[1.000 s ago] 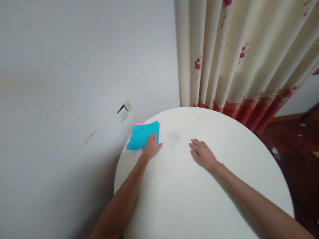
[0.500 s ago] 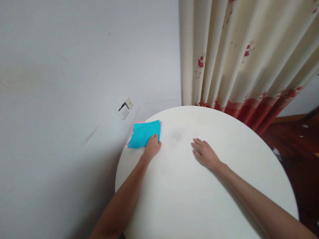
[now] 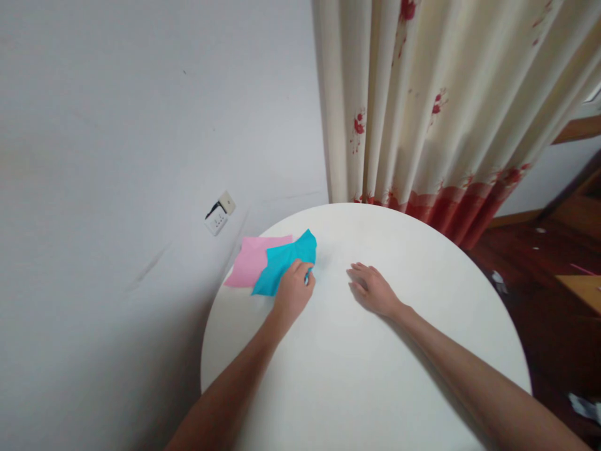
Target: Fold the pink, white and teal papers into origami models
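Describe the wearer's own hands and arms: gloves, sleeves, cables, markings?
Left hand and right hand: both bare, no gloves. Left forearm and right forearm: slim, tapering to the wrist, no sleeve in view. No watch, bracelet, cable or marking visible; fingers too small to rule out a thin ring.

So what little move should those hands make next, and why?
I'd suggest the left hand draw the blue sheet slightly toward the right hand: its fingers grip the sheet's right side, the sheet appears to overlap the pink sheet, and the right hand looks free.
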Tool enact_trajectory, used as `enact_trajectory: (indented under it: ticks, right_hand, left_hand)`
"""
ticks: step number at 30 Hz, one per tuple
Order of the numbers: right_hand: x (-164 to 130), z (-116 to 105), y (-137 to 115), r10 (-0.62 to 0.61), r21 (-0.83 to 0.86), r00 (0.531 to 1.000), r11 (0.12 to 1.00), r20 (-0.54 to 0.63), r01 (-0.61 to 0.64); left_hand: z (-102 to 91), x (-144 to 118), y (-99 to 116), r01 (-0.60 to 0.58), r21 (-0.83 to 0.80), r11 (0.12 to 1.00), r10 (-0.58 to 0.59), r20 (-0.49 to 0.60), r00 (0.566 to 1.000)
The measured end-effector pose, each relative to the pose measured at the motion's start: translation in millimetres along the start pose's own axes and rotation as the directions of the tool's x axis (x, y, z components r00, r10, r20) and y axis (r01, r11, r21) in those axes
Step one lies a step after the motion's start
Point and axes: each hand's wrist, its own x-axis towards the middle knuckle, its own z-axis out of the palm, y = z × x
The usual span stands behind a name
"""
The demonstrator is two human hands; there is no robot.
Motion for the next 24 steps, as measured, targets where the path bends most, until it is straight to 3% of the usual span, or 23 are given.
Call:
enact_trajectory:
  ticks: [4, 7, 9, 11, 12, 14, 16, 18, 21, 24]
  right_hand:
    - [5.5, -0.3, 7.7, 0.14, 0.241, 0.982, 0.965, -0.129, -0.106]
    - [9.1, -7.2, 14.4, 0.328, 0.375, 0.913, 0.9, -0.244, -0.223]
    - [10.2, -14.5, 16.9, 0.443, 0.412, 0.824, 0.865, -0.354, -0.288]
    - [10.0, -21.8, 14.9, 0.44, 0.38, 0.768, 0.883, -0.465, -0.275]
    - [9.6, -24.4, 11.6, 0.384, 0.332, 0.772, 0.913, -0.507, -0.236]
    - [8.7, -25.8, 0.6, 0.226, 0.213, 0.823, 0.968, -0.521, -0.131]
    - [7.9, -21.0, -13.1, 0.036, 0.091, 0.919, 0.996, -0.393, 0.0]
    - [7.1, -11.8, -24.7, -0.12, -0.047, 0.977, 0.992, -0.175, 0.114]
    - [4.4, 2.0, -31.0, -0.133, -0.196, 0.989, 0.97, 0.061, 0.142]
    - [-0.7, 6.9, -26.0, -0.078, -0.256, 0.987, 0.96, 0.142, 0.113]
  left_hand:
    - [21.9, -28.6, 57.0, -0.073, -0.394, 0.916, 0.137, 0.137, 0.981]
    - [23.2, -36.7, 72.9, -0.102, -0.562, 0.821, 0.263, 0.214, 0.941]
    - [19.5, -32.1, 66.5, -0.161, -0.55, 0.82, 0.284, 0.145, 0.948]
    - [18.5, -22.5, 50.5, -0.158, -0.458, 0.875, 0.202, 0.05, 0.978]
    - [20.2, -17.3, 41.1, -0.145, -0.381, 0.913, 0.17, 0.032, 0.985]
    - [28.0, -9.4, 23.9, -0.148, -0.205, 0.968, 0.168, 0.083, 0.982]
    - [39.2, -6.7, 13.0, -0.166, -0.049, 0.985, 0.172, 0.202, 0.964]
    - [49.9, -9.3, 9.7, -0.182, 0.054, 0.982, 0.156, 0.314, 0.936]
    - [59.7, -18.8, 13.5, -0.221, 0.122, 0.968, 0.16, 0.381, 0.911]
    - [60.6, -29.2, 18.9, -0.259, 0.128, 0.957, 0.199, 0.36, 0.912]
